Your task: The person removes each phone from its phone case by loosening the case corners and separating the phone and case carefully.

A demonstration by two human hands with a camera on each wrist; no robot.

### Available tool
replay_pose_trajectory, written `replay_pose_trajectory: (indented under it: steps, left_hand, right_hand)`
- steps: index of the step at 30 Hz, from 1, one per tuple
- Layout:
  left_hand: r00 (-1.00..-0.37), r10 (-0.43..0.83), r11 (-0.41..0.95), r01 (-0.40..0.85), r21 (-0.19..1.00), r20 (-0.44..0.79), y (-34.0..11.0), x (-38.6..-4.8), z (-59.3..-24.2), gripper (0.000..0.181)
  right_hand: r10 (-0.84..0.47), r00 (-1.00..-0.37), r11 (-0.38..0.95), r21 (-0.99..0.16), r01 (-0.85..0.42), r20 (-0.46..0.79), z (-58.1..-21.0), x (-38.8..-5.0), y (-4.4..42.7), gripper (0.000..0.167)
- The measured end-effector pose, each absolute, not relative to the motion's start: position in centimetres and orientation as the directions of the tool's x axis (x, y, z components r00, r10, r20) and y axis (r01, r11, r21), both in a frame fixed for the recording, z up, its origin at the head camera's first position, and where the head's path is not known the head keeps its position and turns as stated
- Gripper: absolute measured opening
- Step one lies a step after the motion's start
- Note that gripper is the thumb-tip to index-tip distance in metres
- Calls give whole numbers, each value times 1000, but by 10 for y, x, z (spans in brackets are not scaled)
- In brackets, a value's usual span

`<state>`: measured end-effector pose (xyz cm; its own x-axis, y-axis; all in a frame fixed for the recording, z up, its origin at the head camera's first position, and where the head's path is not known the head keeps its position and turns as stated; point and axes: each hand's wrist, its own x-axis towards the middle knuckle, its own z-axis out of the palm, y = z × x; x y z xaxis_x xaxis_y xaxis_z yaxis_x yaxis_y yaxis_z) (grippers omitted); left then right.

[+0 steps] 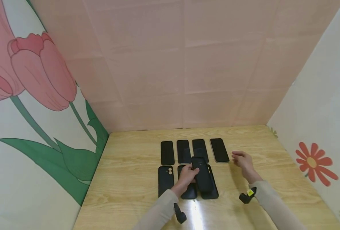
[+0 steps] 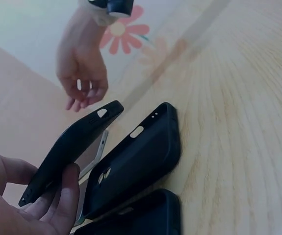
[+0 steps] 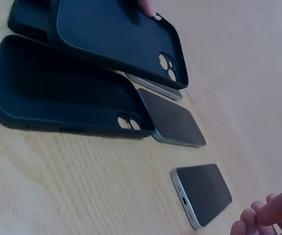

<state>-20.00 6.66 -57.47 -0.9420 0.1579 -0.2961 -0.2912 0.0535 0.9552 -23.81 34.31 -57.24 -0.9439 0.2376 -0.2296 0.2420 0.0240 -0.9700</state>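
Observation:
My left hand [image 1: 186, 176] grips a black phone case [image 1: 203, 179] by its left edge, with the thumb inside it. The right wrist view shows the hollow inside of this held case [image 3: 111, 36] and its camera holes. It hangs tilted above another black phone case [image 3: 57, 93] that lies hollow side up on the table. My right hand [image 1: 243, 162] hovers with loosely bent fingers and nothing in it. Nearest to it lies the rightmost phone [image 1: 219, 150], dark screen up with a silver edge, apart from the fingertips [image 3: 251, 215].
Several more phones lie in the back row, including one at the far left [image 1: 167, 153] and one beside it [image 1: 184, 151]. In the front row lie a case with its camera holes showing [image 1: 165, 180] and another case [image 1: 189, 192]. A pink wall [image 1: 184, 80] stands behind the wooden table [image 1: 129, 179].

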Motion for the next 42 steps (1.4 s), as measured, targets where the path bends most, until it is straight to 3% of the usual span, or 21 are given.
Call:
replay_pose_trajectory:
  steps: [15, 23, 28, 42]
  left_hand:
    - [-929, 232, 40, -287, 957, -288, 105, -202, -582, 21]
    - [-919, 221, 55, -322, 945, -326, 121, -204, -585, 39]
    - [-918, 221, 43, -327, 944, -328, 130, -204, -583, 31]
    - [-912, 228, 99, -327, 940, -341, 156, -192, -586, 35]
  right_hand:
    - [343, -910, -128, -971, 201, -233, -564, -230, 375, 20]
    - [355, -875, -189, -942, 278, -330, -563, -227, 377, 19]
    - [360, -871, -183, -940, 287, -336, -565, -228, 380, 20]
    - [362, -870, -188, -940, 283, -334, -565, -225, 381, 19]
